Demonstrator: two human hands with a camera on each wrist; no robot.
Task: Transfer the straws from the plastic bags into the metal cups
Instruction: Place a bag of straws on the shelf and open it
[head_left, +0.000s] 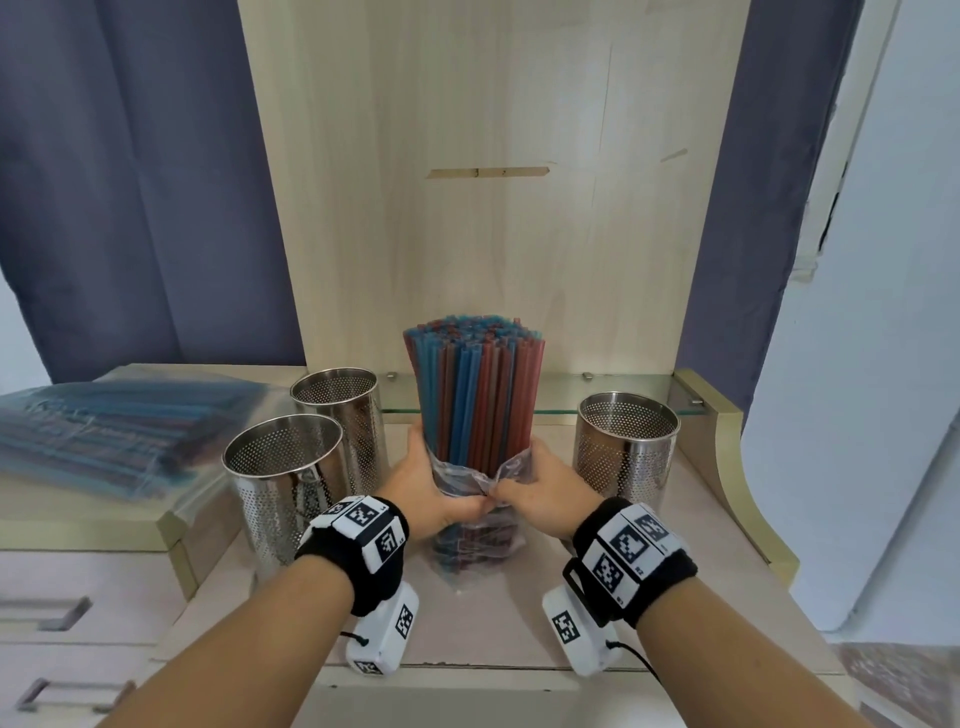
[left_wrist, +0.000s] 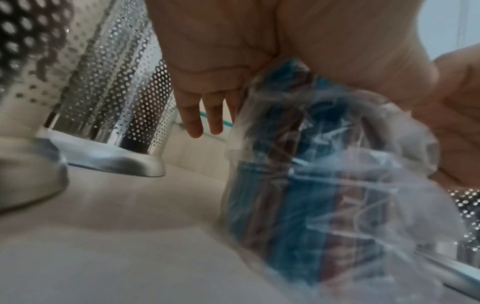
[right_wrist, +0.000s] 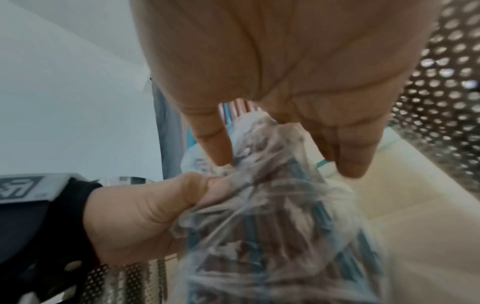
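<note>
A thick bundle of red and blue straws (head_left: 475, 395) stands upright on the desk, its top half bare. The clear plastic bag (head_left: 478, 535) is bunched down around its lower half. My left hand (head_left: 431, 486) wraps the bundle from the left, its thumb pressing the crumpled bag (right_wrist: 272, 205). From the right, my right hand (head_left: 535, 488) pinches the bag's bunched rim. Three perforated metal cups stand around: two at the left (head_left: 283, 467) (head_left: 340, 410) and one at the right (head_left: 626, 447). All three look empty.
More straws in plastic bags (head_left: 114, 436) lie on a raised drawer unit at the left. A glass shelf (head_left: 561, 400) and an upright wooden panel (head_left: 493, 182) stand behind the cups. A curved desk edge (head_left: 737, 483) bounds the right side.
</note>
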